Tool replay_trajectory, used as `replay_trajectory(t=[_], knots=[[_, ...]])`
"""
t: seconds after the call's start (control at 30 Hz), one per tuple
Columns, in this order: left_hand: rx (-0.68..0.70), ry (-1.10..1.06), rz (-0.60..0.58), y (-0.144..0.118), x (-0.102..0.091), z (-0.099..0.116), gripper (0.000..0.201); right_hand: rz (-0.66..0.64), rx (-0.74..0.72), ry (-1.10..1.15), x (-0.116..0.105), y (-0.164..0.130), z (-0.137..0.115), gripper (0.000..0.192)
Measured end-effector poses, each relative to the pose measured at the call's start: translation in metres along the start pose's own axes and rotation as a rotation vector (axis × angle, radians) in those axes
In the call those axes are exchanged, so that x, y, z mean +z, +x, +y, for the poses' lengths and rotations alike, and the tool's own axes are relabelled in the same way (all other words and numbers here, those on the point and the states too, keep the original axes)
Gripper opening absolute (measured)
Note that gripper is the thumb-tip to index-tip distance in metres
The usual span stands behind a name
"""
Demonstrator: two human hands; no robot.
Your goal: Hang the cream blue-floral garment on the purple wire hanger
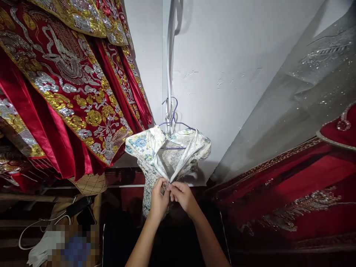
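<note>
While it hangs on a purple hanger [174, 122] against the white wall [236, 74], the pale floral dress [155, 148] gapes open at its back; left hand [159, 200] and right hand [182, 195] pinch its opening's edges together.

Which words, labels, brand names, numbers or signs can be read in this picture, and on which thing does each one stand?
None can be read.
The floral dress that both hands pinch, the purple hanger, the red embroidered robes and the wall show only patterns, no lettering.
The patch at the lower left is blurred out, so unreadable.
</note>
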State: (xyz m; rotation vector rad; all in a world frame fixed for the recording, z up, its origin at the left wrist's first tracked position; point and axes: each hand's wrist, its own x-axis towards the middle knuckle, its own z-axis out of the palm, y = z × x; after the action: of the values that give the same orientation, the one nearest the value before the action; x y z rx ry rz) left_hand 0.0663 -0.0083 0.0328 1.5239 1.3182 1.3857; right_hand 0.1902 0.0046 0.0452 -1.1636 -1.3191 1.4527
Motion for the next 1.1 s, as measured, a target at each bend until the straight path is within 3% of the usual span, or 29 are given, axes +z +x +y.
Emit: replay_trajectory(t=[0.17, 0.27, 0.43, 0.53, 0.67, 0.8, 0.93, 1.0, 1.1], knots=[[0.039, -0.009, 0.021, -0.005, -0.004, -0.004, 0.014, -0.102, 0.229, 0.077, -0.007, 0.003, -0.017, 0.036], [0.024, -0.024, 0.035, -0.008, -0.003, -0.007, 0.019, -0.049, 0.121, 0.136, -0.018, 0.014, -0.058, 0.033], [0.048, -0.107, 0.001, -0.005, 0.008, 0.0, 0.023, 0.097, -0.136, 0.22, -0.035, 0.046, -0.156, 0.027], [0.079, -0.097, -0.077, 0.002, 0.01, 0.004, 0.023, 0.142, -0.268, 0.282, -0.031, 0.051, -0.186, 0.026], [0.099, -0.085, -0.176, 0.025, -0.006, 0.024, 0.011, 0.102, -0.27, 0.211, -0.02, 0.037, -0.178, 0.026], [0.279, -0.165, -0.072, 0.071, -0.035, 0.085, 0.047, 0.074, -0.312, 0.14, -0.016, 0.025, -0.169, 0.027], [0.467, 0.04, -0.093, 0.11, -0.045, 0.14, 0.026, 0.041, -0.367, 0.14, -0.019, 0.028, -0.171, 0.029], [0.516, 0.148, -0.12, 0.118, -0.042, 0.149, 0.02, 0.063, -0.384, 0.177, -0.021, 0.035, -0.164, 0.029], [0.555, 0.245, -0.109, 0.119, -0.038, 0.146, 0.019, 0.105, -0.404, 0.148, -0.023, 0.044, -0.143, 0.03]])
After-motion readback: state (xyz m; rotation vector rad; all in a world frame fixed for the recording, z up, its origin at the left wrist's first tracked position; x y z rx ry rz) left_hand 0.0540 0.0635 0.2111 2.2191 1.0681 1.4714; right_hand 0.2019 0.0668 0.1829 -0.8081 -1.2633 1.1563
